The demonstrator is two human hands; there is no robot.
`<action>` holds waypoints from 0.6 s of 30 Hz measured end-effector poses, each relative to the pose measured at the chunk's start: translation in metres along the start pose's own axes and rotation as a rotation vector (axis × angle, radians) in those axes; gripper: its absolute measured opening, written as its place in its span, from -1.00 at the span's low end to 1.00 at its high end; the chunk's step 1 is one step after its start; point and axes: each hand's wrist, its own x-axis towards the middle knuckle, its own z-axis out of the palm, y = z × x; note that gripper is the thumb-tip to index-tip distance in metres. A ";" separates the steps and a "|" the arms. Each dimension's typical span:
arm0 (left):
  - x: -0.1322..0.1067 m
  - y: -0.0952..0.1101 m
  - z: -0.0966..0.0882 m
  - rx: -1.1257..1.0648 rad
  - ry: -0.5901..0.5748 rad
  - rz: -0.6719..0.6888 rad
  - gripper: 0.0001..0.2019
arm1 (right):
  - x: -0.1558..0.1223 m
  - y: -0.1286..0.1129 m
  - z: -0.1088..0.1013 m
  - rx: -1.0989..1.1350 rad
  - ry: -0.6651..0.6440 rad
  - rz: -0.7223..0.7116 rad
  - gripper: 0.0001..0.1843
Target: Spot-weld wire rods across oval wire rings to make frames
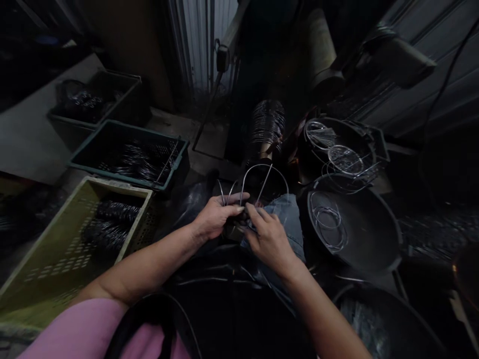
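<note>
My left hand (217, 215) is closed, thumb and forefinger pinched together above my lap. Thin metal wire loops (234, 188) rise out of its grip. Close beside it my right hand (270, 234) bends its fingers in at the lower part of a larger wire ring (265, 166). A straight piece of wire (264, 184) slants across that ring. Exactly where the fingertips meet the wire is dark and partly hidden. Blue denim cloth (290, 214) lies under and beyond my right hand.
To the left stand a yellow crate (48, 239) and a green crate (129, 128), both with dark wire parts inside. A stack of wire rings (267, 122) sits ahead. At the right are a black basin (374, 229) with coiled wire (327, 218) and another basin of wire pieces (346, 159).
</note>
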 end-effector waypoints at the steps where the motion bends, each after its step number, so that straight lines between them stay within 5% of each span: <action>1: -0.002 0.003 0.001 -0.012 -0.002 0.003 -0.60 | 0.005 -0.002 0.002 -0.006 -0.004 0.016 -0.51; 11: 0.003 0.020 0.016 0.032 0.036 0.056 -0.64 | 0.003 -0.001 -0.016 -0.109 -0.026 0.035 -0.48; 18: 0.010 0.017 0.023 -0.007 0.014 0.013 -0.64 | 0.004 0.010 -0.030 -0.157 -0.181 0.022 -0.51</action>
